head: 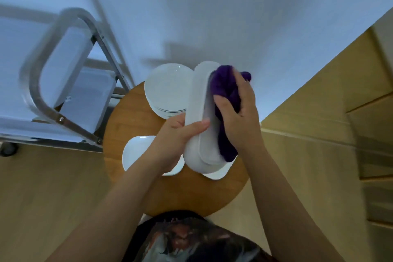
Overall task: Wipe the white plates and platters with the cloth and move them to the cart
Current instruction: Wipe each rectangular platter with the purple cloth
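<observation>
The left hand (180,132) grips the near end of a white oblong platter (198,117) held tilted on edge above the round wooden table (127,121), thumb curled over its rim, while the right hand (238,112) clutches a bunched purple cloth (223,91) pressed against the platter's inner face. A stack of round white plates (168,89) sits at the table's twelve o'clock, another white platter (136,155) lies at eight o'clock under the left wrist, and the metal cart (53,70) stands at ten o'clock, already carrying white platters.

Dim bluish light; blurred, warped edges
</observation>
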`<state>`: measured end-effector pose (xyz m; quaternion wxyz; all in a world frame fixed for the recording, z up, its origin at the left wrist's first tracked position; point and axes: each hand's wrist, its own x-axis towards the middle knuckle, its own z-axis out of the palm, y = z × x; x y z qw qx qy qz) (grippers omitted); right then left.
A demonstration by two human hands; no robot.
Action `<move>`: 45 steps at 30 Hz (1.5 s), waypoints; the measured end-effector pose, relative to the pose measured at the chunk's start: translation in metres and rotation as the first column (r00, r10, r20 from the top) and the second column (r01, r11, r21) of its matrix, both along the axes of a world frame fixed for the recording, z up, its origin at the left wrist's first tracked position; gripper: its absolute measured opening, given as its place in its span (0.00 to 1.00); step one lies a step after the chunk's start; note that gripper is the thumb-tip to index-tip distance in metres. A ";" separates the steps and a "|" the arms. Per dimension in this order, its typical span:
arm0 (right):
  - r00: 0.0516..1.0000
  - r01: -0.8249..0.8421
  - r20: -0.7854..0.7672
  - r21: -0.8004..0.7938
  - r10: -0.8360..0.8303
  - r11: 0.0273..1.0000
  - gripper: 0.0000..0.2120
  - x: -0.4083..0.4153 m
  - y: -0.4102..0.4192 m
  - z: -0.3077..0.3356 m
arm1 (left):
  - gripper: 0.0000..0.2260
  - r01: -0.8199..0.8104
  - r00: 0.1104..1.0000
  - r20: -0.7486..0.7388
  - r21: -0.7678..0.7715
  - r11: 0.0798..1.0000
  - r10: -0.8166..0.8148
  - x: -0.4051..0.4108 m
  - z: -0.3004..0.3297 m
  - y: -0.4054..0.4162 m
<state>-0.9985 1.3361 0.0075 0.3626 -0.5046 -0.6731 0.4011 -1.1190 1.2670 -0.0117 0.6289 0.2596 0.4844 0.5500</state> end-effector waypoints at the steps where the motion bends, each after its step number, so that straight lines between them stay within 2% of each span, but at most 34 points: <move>1: 0.997 -0.068 0.041 0.042 0.066 0.997 0.27 -0.009 -0.001 0.006 | 0.10 -0.034 0.999 0.016 0.010 0.999 0.034 -0.002 0.005 0.001; 4: 0.984 -0.177 0.041 0.076 0.174 0.981 0.24 -0.027 -0.021 0.014 | 0.13 -0.161 0.983 0.093 0.015 0.987 0.159 -0.011 0.015 0.001; 7: 0.991 -0.134 -0.014 0.037 0.135 0.990 0.23 -0.030 -0.045 0.010 | 0.16 -0.208 0.969 0.139 0.012 0.978 0.204 -0.016 0.017 -0.008; 10: 0.995 -0.093 0.025 0.044 0.092 0.995 0.23 -0.023 -0.063 0.001 | 0.20 -0.205 0.959 0.194 -0.023 0.979 0.205 -0.017 0.017 -0.017; 16: 0.998 -0.032 0.060 0.258 0.017 0.966 0.19 -0.011 -0.070 -0.011 | 0.16 -0.175 0.950 0.254 -0.044 0.984 0.180 -0.019 0.016 -0.026; 19: 0.989 0.138 0.047 0.074 -0.141 0.988 0.11 0.000 -0.060 -0.013 | 0.15 -0.177 0.946 0.258 -0.094 0.980 0.196 -0.028 0.020 -0.027; 22: 0.950 0.311 -0.023 -0.050 -0.313 0.949 0.07 0.008 -0.061 -0.012 | 0.15 -0.276 0.921 0.240 -0.156 0.948 0.308 -0.041 0.029 -0.020; 24: 0.973 0.213 -0.083 -0.042 -0.216 0.976 0.08 -0.005 -0.070 -0.002 | 0.13 -0.313 0.919 0.190 -0.181 0.932 0.346 -0.044 0.038 -0.013; 25: 0.994 0.087 -0.065 -0.002 -0.087 0.996 0.16 -0.014 -0.076 0.004 | 0.13 -0.308 0.925 0.164 -0.199 0.930 0.342 -0.041 0.041 -0.011; 27: 0.982 -0.165 0.109 0.076 0.156 0.983 0.34 -0.029 -0.080 0.010 | 0.11 -0.285 0.941 0.118 -0.233 0.930 0.318 -0.036 0.050 -0.008; 28: 0.965 -0.213 0.175 0.087 0.195 0.973 0.37 -0.034 -0.078 0.013 | 0.10 -0.285 0.945 0.095 -0.238 0.929 0.314 -0.036 0.054 -0.008; 30: 0.950 -0.215 0.266 0.189 0.160 0.958 0.35 -0.037 -0.072 0.020 | 0.05 -0.287 0.950 0.060 -0.216 0.933 0.306 -0.037 0.062 -0.008; 32: 0.951 -0.195 0.290 0.293 0.107 0.936 0.31 -0.037 -0.068 0.025 | 0.07 -0.254 0.960 0.070 -0.198 0.947 0.272 -0.039 0.069 -0.008; 33: 0.970 -0.153 0.228 0.287 0.088 0.945 0.28 -0.035 -0.067 0.026 | 0.10 -0.210 0.968 0.100 -0.186 0.960 0.231 -0.041 0.072 -0.007; 35: 1.000 -0.008 -0.006 0.151 0.009 0.988 0.23 -0.030 -0.062 0.032 | 0.14 -0.096 0.989 0.099 -0.159 0.983 0.112 -0.047 0.075 -0.008; 36: 0.994 0.062 -0.094 0.053 -0.057 0.997 0.22 -0.026 -0.057 0.035 | 0.14 -0.085 0.995 0.032 -0.155 0.984 0.091 -0.051 0.074 -0.010; 37: 0.979 0.103 -0.171 -0.032 -0.107 0.994 0.21 -0.021 -0.053 0.037 | 0.14 -0.143 0.987 -0.090 -0.139 0.980 0.131 -0.057 0.069 -0.013; 38: 0.955 0.107 -0.265 -0.109 -0.133 0.988 0.20 -0.015 -0.049 0.038 | 0.15 -0.248 0.941 -0.262 -0.104 0.963 0.214 -0.064 0.060 -0.016; 39: 0.915 0.083 -0.376 -0.185 -0.149 0.979 0.19 -0.009 -0.046 0.040 | 0.17 -0.360 0.849 -0.431 -0.047 0.932 0.306 -0.072 0.050 -0.019; 40: 0.866 0.034 -0.474 -0.256 -0.156 0.966 0.18 -0.006 -0.045 0.042 | 0.21 -0.455 0.753 -0.529 0.013 0.891 0.392 -0.080 0.041 -0.022; 41: 0.832 -0.016 -0.533 -0.303 -0.155 0.953 0.18 -0.004 -0.043 0.042 | 0.25 -0.513 0.717 -0.531 0.036 0.857 0.452 -0.088 0.036 -0.024; 42: 0.824 -0.057 -0.548 -0.332 -0.143 0.942 0.18 -0.002 -0.043 0.043 | 0.27 -0.533 0.747 -0.465 0.009 0.846 0.476 -0.096 0.032 -0.025; 43: 0.831 -0.089 -0.543 -0.351 -0.125 0.932 0.19 -0.001 -0.043 0.042 | 0.28 -0.507 0.812 -0.357 -0.041 0.861 0.461 -0.103 0.031 -0.026; 45: 0.837 -0.145 -0.537 -0.402 -0.104 0.904 0.22 0.001 -0.044 0.041 | 0.27 -0.322 0.946 -0.019 -0.144 0.936 0.322 -0.115 0.032 -0.025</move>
